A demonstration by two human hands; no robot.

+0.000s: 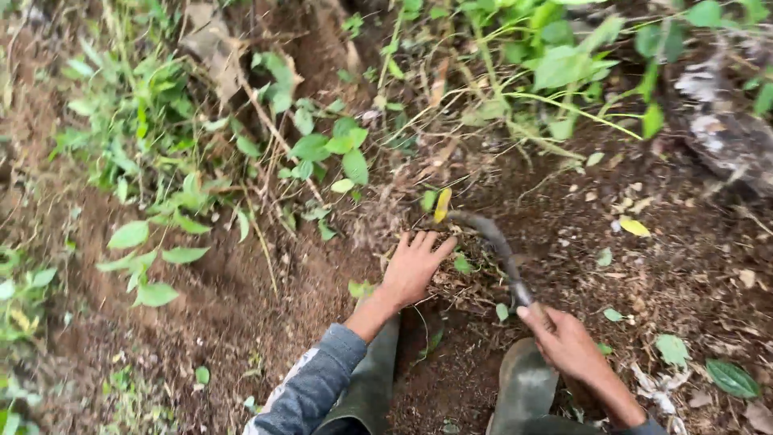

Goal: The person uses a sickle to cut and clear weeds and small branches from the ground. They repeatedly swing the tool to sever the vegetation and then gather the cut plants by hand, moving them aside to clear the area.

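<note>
Down at ground level, the work in hand looks like cutting or clearing weeds with a curved, dark metal sickle, judged from how the tool and hands lie. The right hand is wrapped shut around the sickle's handle, fingers pressed together on the grip, and the blade arcs up and to the left over a small clump of roots and low green leaves. The left hand rests on the reddish-brown bare soil just beside that clump, fingers together and pressed flat against it, holding nothing that I can make out; whether it pinches any stems is hidden. Two dark green rubber boots stand close beneath the hands, and a grey sleeve covers the left forearm. Taller leafy weeds stand farther up the slope. As a judgement, the blade tip lies near the left fingers, so any stroke calls for keeping those fingers out of the blade's path.
</note>
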